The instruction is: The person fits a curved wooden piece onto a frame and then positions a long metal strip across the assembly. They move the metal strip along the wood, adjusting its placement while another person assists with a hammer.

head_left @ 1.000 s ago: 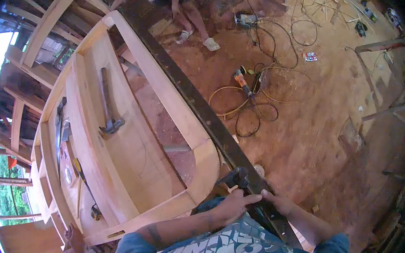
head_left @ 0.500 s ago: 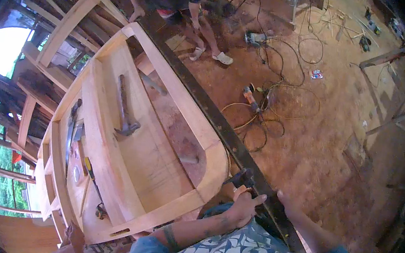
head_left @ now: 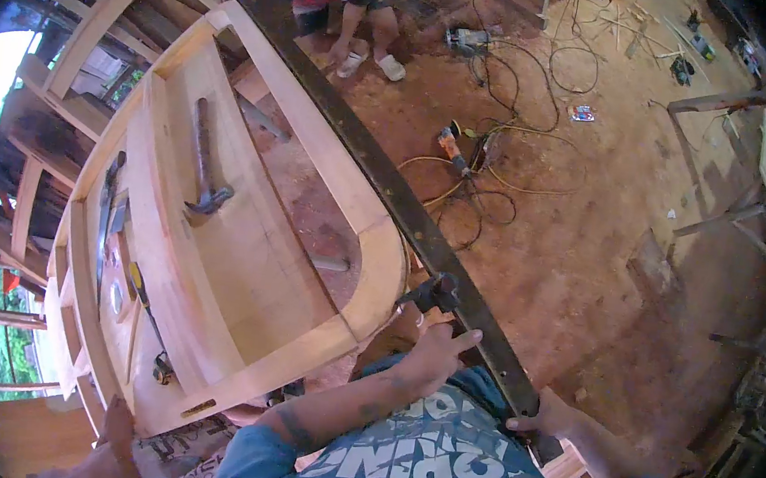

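Note:
A long dark metal bar with a clamp jaw runs along the right side of a pale curved wooden frame. My left hand is curled just below the jaw, beside a small wood piece, with its index finger stretched against the bar; what its other fingers hold is hidden. At the bar's lower end, my right hand grips it, thumb on top. A hammer and a yellow-handled screwdriver lie in the frame.
Another person stands beyond the frame's far end. A co-worker's hand touches its lower left corner. On the dirt floor lie an orange grinder, tangled cords and another power tool. Wooden trestles stand at right.
My right hand has moved down the bar to its lower end, away from my left hand. The view has shifted, so the frame appears farther left. The far person's hand is off the frame.

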`<state>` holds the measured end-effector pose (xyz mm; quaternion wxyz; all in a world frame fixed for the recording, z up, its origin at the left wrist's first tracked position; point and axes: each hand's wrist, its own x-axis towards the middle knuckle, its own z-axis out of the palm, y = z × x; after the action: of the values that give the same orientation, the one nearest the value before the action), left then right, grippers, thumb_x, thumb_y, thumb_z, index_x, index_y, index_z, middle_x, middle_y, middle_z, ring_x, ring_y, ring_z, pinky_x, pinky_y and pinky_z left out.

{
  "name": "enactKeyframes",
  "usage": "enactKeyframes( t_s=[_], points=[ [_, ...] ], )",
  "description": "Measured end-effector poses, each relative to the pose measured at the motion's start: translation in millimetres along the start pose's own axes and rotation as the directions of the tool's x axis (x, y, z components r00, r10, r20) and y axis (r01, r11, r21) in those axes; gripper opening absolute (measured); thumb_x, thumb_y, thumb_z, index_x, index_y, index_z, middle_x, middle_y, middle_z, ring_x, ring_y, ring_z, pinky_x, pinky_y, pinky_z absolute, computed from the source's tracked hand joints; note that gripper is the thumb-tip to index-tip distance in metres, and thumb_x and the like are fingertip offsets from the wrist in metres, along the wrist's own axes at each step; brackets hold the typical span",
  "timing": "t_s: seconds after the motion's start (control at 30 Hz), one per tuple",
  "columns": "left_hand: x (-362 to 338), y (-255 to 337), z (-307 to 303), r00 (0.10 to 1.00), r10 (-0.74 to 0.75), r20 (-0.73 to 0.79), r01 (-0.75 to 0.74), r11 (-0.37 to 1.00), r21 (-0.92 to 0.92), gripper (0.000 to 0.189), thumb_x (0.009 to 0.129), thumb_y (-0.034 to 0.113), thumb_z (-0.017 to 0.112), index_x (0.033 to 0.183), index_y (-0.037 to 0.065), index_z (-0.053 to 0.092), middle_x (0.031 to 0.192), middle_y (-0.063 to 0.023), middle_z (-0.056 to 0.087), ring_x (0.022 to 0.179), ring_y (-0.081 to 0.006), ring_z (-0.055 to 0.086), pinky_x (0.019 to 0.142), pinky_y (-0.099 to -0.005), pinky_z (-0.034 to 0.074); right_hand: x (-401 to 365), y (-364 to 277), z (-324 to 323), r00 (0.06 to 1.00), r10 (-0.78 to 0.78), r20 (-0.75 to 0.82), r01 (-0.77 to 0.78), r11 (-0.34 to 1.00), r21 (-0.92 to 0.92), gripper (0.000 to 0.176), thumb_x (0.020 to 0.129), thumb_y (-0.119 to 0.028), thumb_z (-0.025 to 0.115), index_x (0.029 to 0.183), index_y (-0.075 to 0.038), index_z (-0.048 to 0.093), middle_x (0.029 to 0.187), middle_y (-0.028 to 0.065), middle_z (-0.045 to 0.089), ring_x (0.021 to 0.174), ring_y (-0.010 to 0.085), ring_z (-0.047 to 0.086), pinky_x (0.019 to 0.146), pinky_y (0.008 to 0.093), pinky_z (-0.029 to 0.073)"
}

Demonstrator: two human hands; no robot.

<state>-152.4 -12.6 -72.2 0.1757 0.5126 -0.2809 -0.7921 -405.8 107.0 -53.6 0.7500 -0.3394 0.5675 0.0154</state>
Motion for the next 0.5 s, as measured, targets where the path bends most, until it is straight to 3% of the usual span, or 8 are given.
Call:
enactKeyframes(
  t_s=[0.07,0.13,0.2,0.23,0.3,0.37,0.47,0.5],
  points=[
    [-15,-8,-21,0.963,0.227,0.144,-0.261,0.918,0.299,0.021,0.097,0.020,0.058,0.111,0.005,0.057,0.109,-0.0102,0.060,0.100,-0.0221,0.061,0.081,-0.0380,0.052,-24,-43,9,0.990,-0.126,0.059,0.113,0.975,0.192,0.074,0.078,-0.037,0.082,0.135,-0.002,0.049,0.120,0.0131,0.064,0.109,0.0246,0.059,0.096,0.0377,0.046],
    [-49,6,-34,0.841,0.499,0.207,-0.526,0.668,0.526,0.023,0.094,0.021,0.061,0.105,0.001,0.059,0.106,-0.0137,0.064,0.101,-0.0234,0.062,0.082,-0.0357,0.052,-18,-32,13,0.984,-0.178,-0.032,0.180,0.949,0.257,0.063,0.072,-0.030,0.086,0.120,-0.001,0.058,0.105,0.0079,0.067,0.096,0.0187,0.061,0.087,0.0337,0.048],
    [-106,38,-41,0.848,0.528,0.041,-0.379,0.551,0.743,0.025,0.093,0.021,0.063,0.101,-0.002,0.062,0.103,-0.0163,0.067,0.099,-0.0228,0.063,0.080,-0.0333,0.051,-8,-21,11,0.981,-0.184,-0.054,0.192,0.949,0.249,0.055,0.070,-0.027,0.089,0.110,0.000,0.064,0.097,0.0048,0.068,0.088,0.0156,0.062,0.081,0.0314,0.050],
    [-131,50,-50,0.891,0.419,-0.177,-0.114,0.582,0.805,0.023,0.094,0.019,0.062,0.103,-0.002,0.063,0.105,-0.0166,0.067,0.100,-0.0218,0.064,0.081,-0.0330,0.051,-4,-16,8,0.986,-0.164,-0.031,0.167,0.964,0.209,0.053,0.070,-0.028,0.089,0.108,0.000,0.065,0.096,0.0043,0.068,0.086,0.0153,0.062,0.080,0.0310,0.050],
    [-154,21,-84,0.695,0.529,-0.487,-0.206,0.796,0.569,0.023,0.095,0.019,0.061,0.103,-0.002,0.064,0.099,-0.0163,0.068,0.094,-0.0234,0.066,0.080,-0.0345,0.052,-8,-13,10,0.989,-0.149,-0.009,0.147,0.969,0.200,0.048,0.070,-0.030,0.089,0.102,-0.001,0.067,0.092,0.0035,0.068,0.083,0.0148,0.062,0.078,0.0307,0.049],
    [-168,25,-111,0.377,0.807,-0.454,-0.242,0.559,0.793,0.022,0.096,0.017,0.057,0.104,-0.004,0.062,0.095,-0.0158,0.068,0.088,-0.0240,0.067,0.079,-0.0350,0.052,-13,-29,10,0.982,-0.186,-0.013,0.183,0.951,0.249,0.044,0.070,-0.032,0.088,0.096,-0.002,0.069,0.087,0.0029,0.068,0.080,0.0144,0.062,0.076,0.0305,0.049],
    [-161,26,-129,0.116,0.835,-0.538,-0.038,0.545,0.838,0.020,0.097,0.014,0.052,0.103,-0.004,0.061,0.091,-0.0134,0.067,0.084,-0.0229,0.065,0.076,-0.0347,0.051,-23,-56,0,0.982,0.029,0.185,-0.032,0.999,0.014,0.083,0.078,-0.048,0.078,0.138,-0.003,0.043,0.131,0.0130,0.055,0.123,0.0250,0.048,0.103,0.0386,0.040],
    [-154,11,-146,0.112,0.826,-0.553,-0.129,0.564,0.816,0.020,0.094,0.013,0.054,0.105,-0.002,0.060,0.090,-0.0139,0.066,0.082,-0.0255,0.064,0.074,-0.0369,0.050,-29,-67,-1,0.983,0.035,0.178,-0.036,0.999,0.002,0.084,0.078,-0.049,0.078,0.139,-0.003,0.042,0.131,0.0135,0.054,0.124,0.0254,0.047,0.104,0.0388,0.039]
  ],
)
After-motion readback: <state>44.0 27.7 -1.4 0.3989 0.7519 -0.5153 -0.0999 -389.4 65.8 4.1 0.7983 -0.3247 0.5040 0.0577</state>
